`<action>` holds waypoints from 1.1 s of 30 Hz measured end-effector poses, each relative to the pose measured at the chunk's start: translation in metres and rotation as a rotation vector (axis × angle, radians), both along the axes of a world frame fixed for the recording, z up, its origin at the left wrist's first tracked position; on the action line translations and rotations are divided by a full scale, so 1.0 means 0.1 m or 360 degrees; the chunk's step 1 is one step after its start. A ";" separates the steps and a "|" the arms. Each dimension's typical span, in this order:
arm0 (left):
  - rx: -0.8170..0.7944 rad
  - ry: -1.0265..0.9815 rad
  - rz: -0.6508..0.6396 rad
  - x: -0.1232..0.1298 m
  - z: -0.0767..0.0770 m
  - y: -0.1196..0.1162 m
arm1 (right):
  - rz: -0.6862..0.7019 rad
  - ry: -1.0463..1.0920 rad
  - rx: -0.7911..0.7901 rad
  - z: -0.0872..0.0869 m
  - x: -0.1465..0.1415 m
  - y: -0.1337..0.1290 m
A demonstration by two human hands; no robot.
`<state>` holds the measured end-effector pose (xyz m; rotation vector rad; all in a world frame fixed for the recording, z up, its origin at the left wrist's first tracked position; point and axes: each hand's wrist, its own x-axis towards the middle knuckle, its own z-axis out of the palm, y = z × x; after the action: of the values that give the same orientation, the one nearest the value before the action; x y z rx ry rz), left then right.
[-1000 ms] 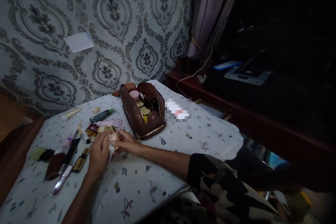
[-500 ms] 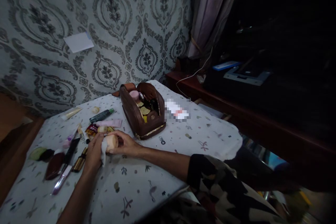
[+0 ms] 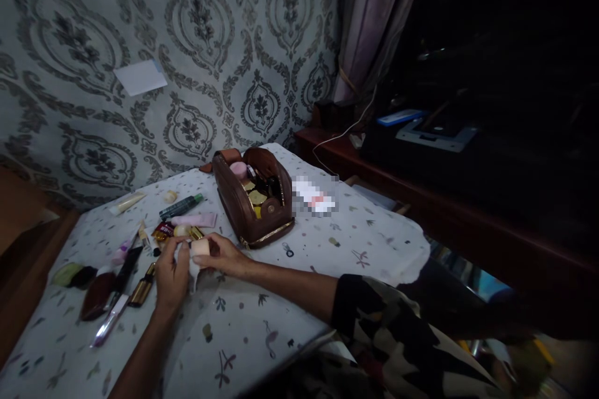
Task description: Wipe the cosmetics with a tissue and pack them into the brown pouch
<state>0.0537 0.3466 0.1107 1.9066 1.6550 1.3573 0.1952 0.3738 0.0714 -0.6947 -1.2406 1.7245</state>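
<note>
My right hand [image 3: 224, 257] grips a small peach-coloured jar [image 3: 201, 249] from its right side. Against the jar's left side, my left hand [image 3: 172, 268] pinches a white wipe or tissue [image 3: 193, 274], whose end hangs below the fingers. Just behind the hands stands an open brown cosmetics bag [image 3: 234, 202] with a pink-lidded item and gold-topped items inside. Near my left hand lie a pink tube [image 3: 194, 219], a green bottle [image 3: 180, 206], a red packet [image 3: 163, 230] and a gold-and-black lipstick [image 3: 141, 287].
The patterned cloth [image 3: 243, 336] covers the table. At left lie a dark red bottle [image 3: 97, 296], a purple-handled brush [image 3: 110, 322], a cream tube [image 3: 127, 202] and a green round item [image 3: 66, 274]. A dark red desk [image 3: 421, 199] stands at right, with a cable [image 3: 346, 131].
The jar has turned more upright between my hands. My left hand has shifted slightly right with the white wipe, its fingers now nearer the jar's top.
</note>
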 end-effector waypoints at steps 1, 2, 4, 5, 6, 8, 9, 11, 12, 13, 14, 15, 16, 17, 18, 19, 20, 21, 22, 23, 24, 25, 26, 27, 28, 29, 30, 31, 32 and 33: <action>-0.0016 -0.0011 -0.0011 0.00 0.01 0.00 | -0.0011 0.0009 -0.0004 0.00 0.00 0.00; -0.0034 -0.0030 -0.0025 0.01 0.02 0.00 | -0.0026 0.0016 0.0002 0.00 0.00 0.00; -0.0082 -0.0082 -0.0050 0.01 0.04 0.01 | -0.0061 0.0026 0.0039 0.00 0.00 0.00; -0.0114 -0.0116 -0.0058 0.01 0.05 0.02 | -0.0079 0.0028 0.0062 0.00 0.00 0.00; -0.0152 -0.0155 -0.0063 0.01 0.05 0.02 | -0.0090 0.0030 0.0082 0.00 0.01 0.00; -0.0230 -0.0252 -0.0062 0.00 0.06 0.03 | -0.0093 0.0038 0.0109 0.00 0.01 0.00; -0.0268 -0.0309 -0.0058 0.00 0.06 0.03 | -0.0086 0.0039 0.0117 0.01 0.02 -0.01; -0.0348 -0.0442 -0.0062 0.00 0.06 0.04 | -0.0072 0.0034 0.0137 0.01 0.02 -0.01; -0.0386 -0.0516 -0.0064 0.01 0.07 0.04 | -0.0067 0.0033 0.0150 0.01 0.03 -0.01; -0.0421 -0.0590 -0.0064 0.02 0.07 0.04 | -0.0065 0.0033 0.0169 0.01 0.03 -0.01; -0.0451 -0.0660 -0.0056 0.03 0.08 0.04 | -0.0068 0.0036 0.0191 0.00 0.03 -0.01; -0.0473 -0.0728 -0.0035 0.04 0.08 0.05 | -0.0074 0.0039 0.0218 0.00 0.03 -0.01; -0.0490 -0.0795 0.0001 0.05 0.09 0.05 | -0.0084 0.0042 0.0248 0.00 0.02 -0.01; -0.0503 -0.0858 0.0044 0.06 0.09 0.06 | -0.0094 0.0042 0.0280 -0.01 0.02 -0.01; -0.0511 -0.0914 0.0090 0.07 0.09 0.07 | -0.0106 0.0036 0.0315 -0.01 0.02 -0.01; -0.0518 -0.0958 0.0129 0.07 0.09 0.08 | -0.0116 0.0026 0.0352 -0.02 0.02 -0.01; -0.0525 -0.0991 0.0160 0.07 0.08 0.09 | -0.0124 0.0017 0.0387 -0.02 0.02 -0.01; -0.0536 -0.1018 0.0181 0.07 0.08 0.10 | -0.0131 0.0009 0.0419 -0.03 0.02 -0.02; -0.0558 -0.1042 0.0185 0.07 0.08 0.11 | -0.0140 0.0002 0.0447 -0.03 0.02 -0.02; -0.0586 -0.1071 0.0184 0.07 0.08 0.11 | -0.0153 -0.0009 0.0471 -0.03 0.03 -0.02; -0.0625 -0.1111 0.0176 0.07 0.09 0.11 | -0.0167 -0.0025 0.0488 -0.03 0.03 -0.02; -0.0666 -0.1156 0.0169 0.08 0.09 0.11 | -0.0186 -0.0049 0.0503 -0.03 0.03 -0.02; -0.0698 -0.1203 0.0171 0.08 0.11 0.10 | -0.0214 -0.0082 0.0518 -0.03 0.04 -0.03; -0.0726 -0.1243 0.0176 0.09 0.12 0.10 | -0.0245 -0.0122 0.0537 -0.03 0.05 -0.03; -0.0745 -0.1278 0.0191 0.10 0.13 0.10 | -0.0279 -0.0159 0.0556 -0.03 0.05 -0.03; -0.0751 -0.1310 0.0220 0.11 0.14 0.10 | -0.0313 -0.0194 0.0575 -0.03 0.06 -0.02; -0.0747 -0.1336 0.0253 0.11 0.15 0.10 | -0.0345 -0.0229 0.0593 -0.02 0.07 -0.02; -0.0729 -0.1351 0.0285 0.12 0.16 0.10 | -0.0372 -0.0265 0.0607 -0.01 0.08 -0.02; -0.0708 -0.1354 0.0298 0.12 0.16 0.10 | -0.0390 -0.0300 0.0617 -0.01 0.09 -0.02; -0.0685 -0.1351 0.0296 0.12 0.16 0.11 | -0.0403 -0.0329 0.0629 0.00 0.10 -0.02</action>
<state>0.0653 0.3572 0.1264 0.7718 1.4986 1.4292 0.2048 0.3716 0.0713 -0.7647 -1.5094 1.1779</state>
